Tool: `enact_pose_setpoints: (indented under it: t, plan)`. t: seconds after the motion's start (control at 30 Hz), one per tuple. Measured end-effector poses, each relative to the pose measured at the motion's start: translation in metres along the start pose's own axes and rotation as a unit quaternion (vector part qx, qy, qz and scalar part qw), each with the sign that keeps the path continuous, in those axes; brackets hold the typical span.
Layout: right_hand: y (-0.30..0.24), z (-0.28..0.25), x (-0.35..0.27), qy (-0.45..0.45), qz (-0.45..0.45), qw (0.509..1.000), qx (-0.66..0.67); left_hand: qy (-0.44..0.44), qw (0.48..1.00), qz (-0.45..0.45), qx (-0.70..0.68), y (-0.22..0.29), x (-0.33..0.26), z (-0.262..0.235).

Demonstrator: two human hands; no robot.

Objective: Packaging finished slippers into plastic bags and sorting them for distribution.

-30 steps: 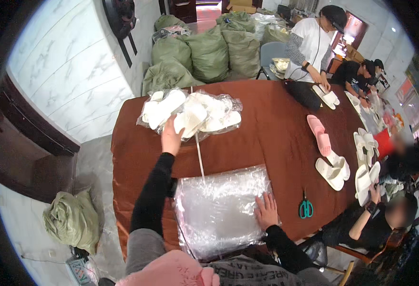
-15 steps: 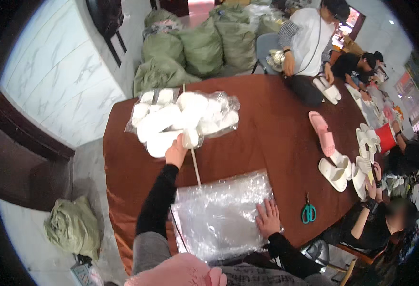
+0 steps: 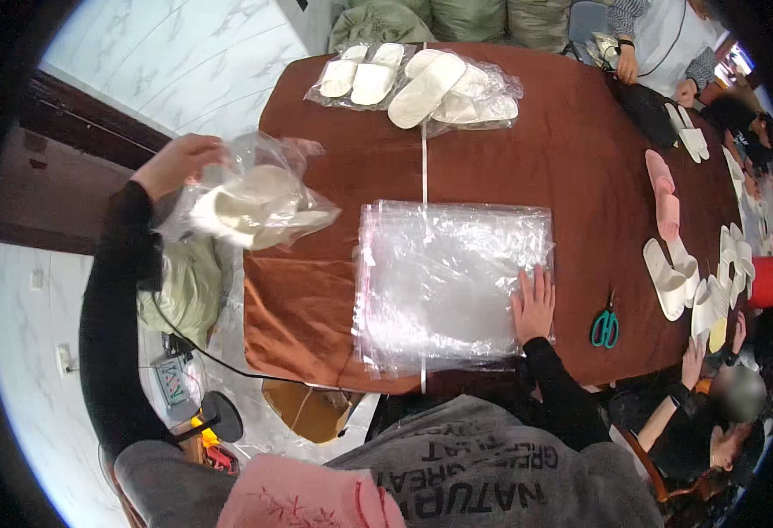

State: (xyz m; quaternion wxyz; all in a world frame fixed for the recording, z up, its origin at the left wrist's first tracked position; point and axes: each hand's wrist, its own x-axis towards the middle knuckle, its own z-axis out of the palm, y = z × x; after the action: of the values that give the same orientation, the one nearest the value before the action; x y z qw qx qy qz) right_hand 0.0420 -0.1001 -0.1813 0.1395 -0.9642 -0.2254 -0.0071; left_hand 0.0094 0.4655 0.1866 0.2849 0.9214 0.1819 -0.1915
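Seen from my remote post, a brown-covered table [image 3: 589, 176] fills the middle of the head view. My black-sleeved left arm [image 3: 118, 290] stretches outward and toward the far side, its wrist turned inward. On the near half of the table lies a stack of clear bags [image 3: 443, 282]. Along the far edge rest wrapped white slippers [image 3: 426, 88]. At left, a packet of white slippers [image 3: 259, 204] in clear film straddles the table's left edge; blurred, its lower slipper runs with its long axis roughly left to right, though I cannot tell toe from heel. My left hand [image 3: 178, 165] has its fingers closed on the packet's upper left, leaving the packet just right of and below it, well apart from my right hand [image 3: 536, 308]. That one lies palm down on the stack's right edge, fingers slightly spread and pointing away, gripping nothing. Teal-handled scissors [image 3: 605, 327] lie to its right.
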Motion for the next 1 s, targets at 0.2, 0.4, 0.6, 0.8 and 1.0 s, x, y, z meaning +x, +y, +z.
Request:
enact_pose_setpoints:
  t: [0.2, 0.4, 0.6, 0.8, 1.0]
  plan:
    - [0.004, 0.004, -0.006, 0.014, -0.016, 0.999, 0.025, 0.132, 0.943, 0.044, -0.302, 0.054, -0.100, 0.034]
    - [0.017, 0.008, -0.011, 0.014, -0.015, 0.998, 0.060, 0.224, 0.792, 0.148, -0.548, 0.111, -0.136, 0.163]
    - [0.019, 0.005, -0.010, 0.038, -0.013, 0.996, 0.078, 0.017, 0.648, -0.015, -0.761, 0.031, -0.107, 0.363]
    - [0.020, 0.000, -0.007, -0.005, -0.025, 0.998, 0.059, 0.239, 0.893, -0.022, -0.380, -0.014, -0.089, 0.407]
    - [0.030, 0.009, -0.006, 0.004, -0.028, 0.997, 0.075, 0.393, 0.888, 0.229, 0.069, 0.076, -0.033, 0.378]
